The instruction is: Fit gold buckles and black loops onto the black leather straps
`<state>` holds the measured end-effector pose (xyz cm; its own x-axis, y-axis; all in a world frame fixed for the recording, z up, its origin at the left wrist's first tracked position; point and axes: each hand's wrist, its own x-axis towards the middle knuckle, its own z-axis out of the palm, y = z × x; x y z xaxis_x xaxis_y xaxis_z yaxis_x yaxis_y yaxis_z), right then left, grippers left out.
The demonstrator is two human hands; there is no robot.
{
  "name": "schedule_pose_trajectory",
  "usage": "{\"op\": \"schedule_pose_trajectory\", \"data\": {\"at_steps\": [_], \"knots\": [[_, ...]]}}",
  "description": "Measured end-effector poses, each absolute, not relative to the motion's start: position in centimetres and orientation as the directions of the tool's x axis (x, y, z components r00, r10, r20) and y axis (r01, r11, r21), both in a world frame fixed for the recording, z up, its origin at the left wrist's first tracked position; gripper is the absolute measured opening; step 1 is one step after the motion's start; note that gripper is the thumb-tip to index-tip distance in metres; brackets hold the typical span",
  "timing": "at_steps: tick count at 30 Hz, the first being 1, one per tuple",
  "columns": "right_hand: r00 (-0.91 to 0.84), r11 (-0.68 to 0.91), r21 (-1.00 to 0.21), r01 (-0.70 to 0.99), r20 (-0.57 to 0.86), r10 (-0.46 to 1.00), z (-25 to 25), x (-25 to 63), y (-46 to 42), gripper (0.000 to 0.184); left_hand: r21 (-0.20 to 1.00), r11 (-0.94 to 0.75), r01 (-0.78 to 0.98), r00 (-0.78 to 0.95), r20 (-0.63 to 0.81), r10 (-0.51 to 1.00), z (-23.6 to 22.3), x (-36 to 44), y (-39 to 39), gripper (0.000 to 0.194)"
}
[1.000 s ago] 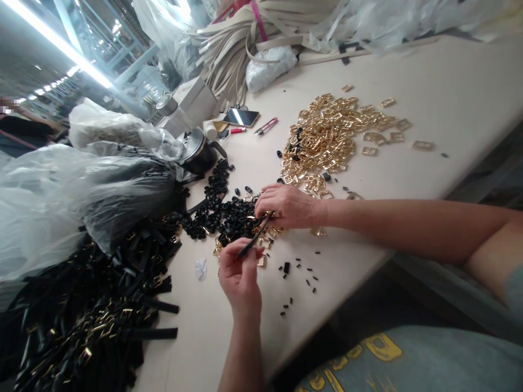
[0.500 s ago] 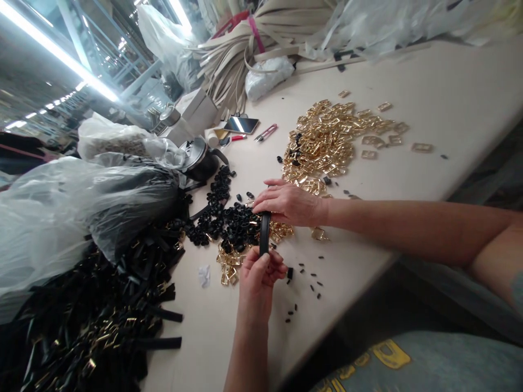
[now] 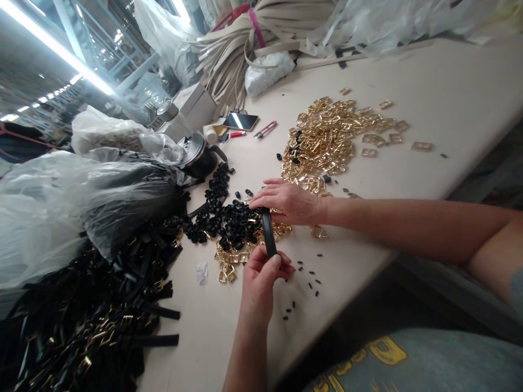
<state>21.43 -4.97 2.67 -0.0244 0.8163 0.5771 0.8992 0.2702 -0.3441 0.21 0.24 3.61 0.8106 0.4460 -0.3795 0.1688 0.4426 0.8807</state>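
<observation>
At the far left, a heap of buckled straps [image 3: 93,326] lies on the worktop [image 3: 441,98], some ends poking toward the middle; set off to one side, it seems placed so as not to crowd the hands. A clear plastic bag [image 3: 122,201] sits against its upper edge. Further right, past a scrap of white paper [image 3: 201,273], comes the pile of black loops [image 3: 235,223], with a few loose gold buckles [image 3: 226,267] below it, probably kept close for easy picking.

Next is the left hand [image 3: 261,277], closed on the lower end of a black strap [image 3: 268,233], thumb laid on top and the other fingers curled beneath. The strap rises from this thumb to the right hand [image 3: 288,202], bowing slightly, its broad face turned up, perhaps to keep it flat and in sight. The right hand's fingers are nearly straight and together over the strap's upper end; how firmly they grip, or whether they hold anything else, I cannot tell. So the strap spans the gap between the hands, just right of the loops.

Small black bits [image 3: 310,275] lie scattered right of the left hand. The main gold buckle heap [image 3: 327,141] spreads beyond the right hand, seemingly within easy reach.
</observation>
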Motion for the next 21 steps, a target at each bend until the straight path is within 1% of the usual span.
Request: {"op": "schedule_pose_trajectory", "data": {"at_steps": [9,21], "knots": [[-0.033,0.265,-0.343,0.901,0.557,0.83,2.54,21.32,-5.0,0.029,0.905,0.382,0.185,0.835,-0.35,0.425,4.01,0.05,-0.11,0.022],[-0.068,0.288,-0.365,0.886,0.512,0.856,1.8,21.33,-4.71,0.033,0.923,0.347,0.167,0.894,-0.29,0.341,3.42,-0.31,-0.39,0.019]]}}
